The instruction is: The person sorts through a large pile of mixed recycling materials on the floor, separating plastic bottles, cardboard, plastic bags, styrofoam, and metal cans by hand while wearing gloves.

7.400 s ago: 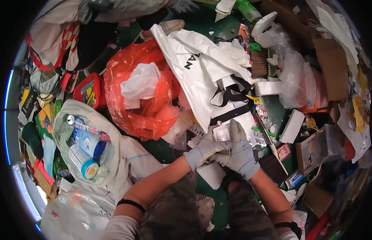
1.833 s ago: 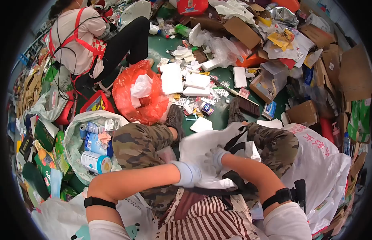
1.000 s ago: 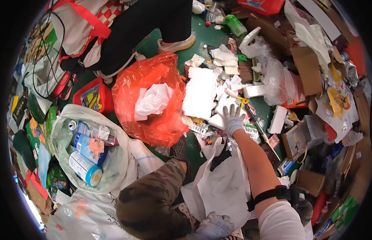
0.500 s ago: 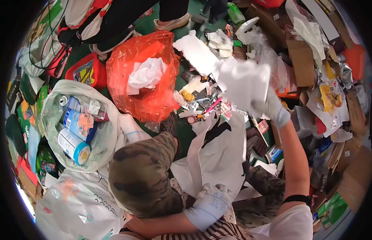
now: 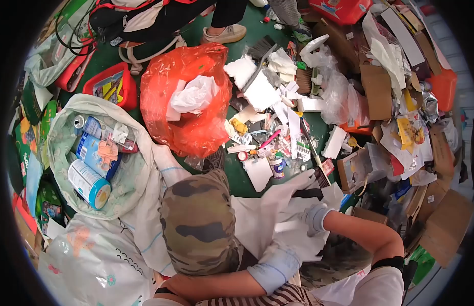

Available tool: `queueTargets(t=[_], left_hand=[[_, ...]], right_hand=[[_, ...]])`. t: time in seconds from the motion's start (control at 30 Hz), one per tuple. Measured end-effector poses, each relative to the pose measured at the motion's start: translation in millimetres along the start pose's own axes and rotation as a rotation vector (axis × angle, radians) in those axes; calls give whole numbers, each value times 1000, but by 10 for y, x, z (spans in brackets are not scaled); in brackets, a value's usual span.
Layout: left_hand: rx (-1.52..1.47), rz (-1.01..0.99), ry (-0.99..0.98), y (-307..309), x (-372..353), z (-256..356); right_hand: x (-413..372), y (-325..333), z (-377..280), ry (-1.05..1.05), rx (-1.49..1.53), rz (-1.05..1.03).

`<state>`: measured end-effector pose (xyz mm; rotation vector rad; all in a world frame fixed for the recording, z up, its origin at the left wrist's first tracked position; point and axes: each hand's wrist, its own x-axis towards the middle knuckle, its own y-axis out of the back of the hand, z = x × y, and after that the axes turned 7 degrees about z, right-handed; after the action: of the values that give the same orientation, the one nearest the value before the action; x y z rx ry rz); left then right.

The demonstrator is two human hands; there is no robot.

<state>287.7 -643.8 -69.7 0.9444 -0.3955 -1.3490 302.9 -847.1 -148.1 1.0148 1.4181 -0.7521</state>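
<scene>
A large creased white sheet (image 5: pixel 252 217) is spread across the lap. My left hand (image 5: pixel 280 265), in a pale work glove, is closed on its near edge, partly blurred. My right hand (image 5: pixel 314 219), also gloved, is at the sheet's right side; its fingers blend into the blurred white material, so their grip is unclear. In front is a pile of small scraps with white foam pieces (image 5: pixel 261 93), a pink pen-like item (image 5: pixel 270 138) and a small white and purple container (image 5: pixel 277 167). A long stick lies beside the pile.
An open red plastic bag (image 5: pixel 155 107) stands ahead, with a red basket (image 5: pixel 129 91) behind it. An open whitish bag (image 5: pixel 61 148) holds containers at left. A camouflage-covered knee (image 5: pixel 196 224), cardboard (image 5: pixel 377 92) and another person's shoe (image 5: pixel 227 34) are around.
My right hand has come back from the scrap pile to the sheet; the white piece it held is no longer distinguishable. My left hand has shifted slightly. The other person's shoe and the view have moved.
</scene>
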Motion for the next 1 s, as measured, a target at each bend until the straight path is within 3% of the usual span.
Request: queueTargets(t=[0.03, 0.07, 0.1, 0.13, 0.2, 0.23, 0.27, 0.37, 0.5, 0.57, 0.77, 0.9, 0.97, 1.0], left_hand=[[-1, -75, -94, -21, 1, -1], [-44, -87, -8, 49, -35, 29], [-92, -44, -8, 71, -47, -5], [-144, -7, -11, 76, -74, -50], [-257, 61, -51, 37, -96, -146], [-315, 96, -84, -15, -80, -211], [-371, 133, -112, -47, -52, -268], [-235, 89, -23, -91, -5, -361], [-177, 66, 22, -54, 23, -531], [-187, 71, 31, -45, 25, -631], [-157, 104, 21, -45, 84, -636], [-84, 120, 1, -210, 86, -444], [-54, 170, 81, -59, 79, -354], [-59, 210, 151, 81, 82, -304]], right_hand=[[15, 9, 107, 172, 168, 184], [41, 39, 234, 347, 338, 366], [-311, 620, 301, 300, 436, 344], [-180, 823, 579, 375, 662, 324], [-242, 1548, 866, 243, 865, 751], [-24, 1886, 1014, 38, 786, 929], [378, 2053, 1256, 33, 630, 1255], [1393, 2690, 1514, -291, 529, 1219], [2238, 3141, 1518, -449, 723, 1082], [2418, 3172, 1436, -570, 540, 1097], [2077, 2942, 1769, -389, 597, 1228], [1292, 2407, 1881, -342, 864, 1499], [1112, 1974, 1988, 21, 1328, 1701], [1019, 1714, 2094, 106, 1366, 1754]])
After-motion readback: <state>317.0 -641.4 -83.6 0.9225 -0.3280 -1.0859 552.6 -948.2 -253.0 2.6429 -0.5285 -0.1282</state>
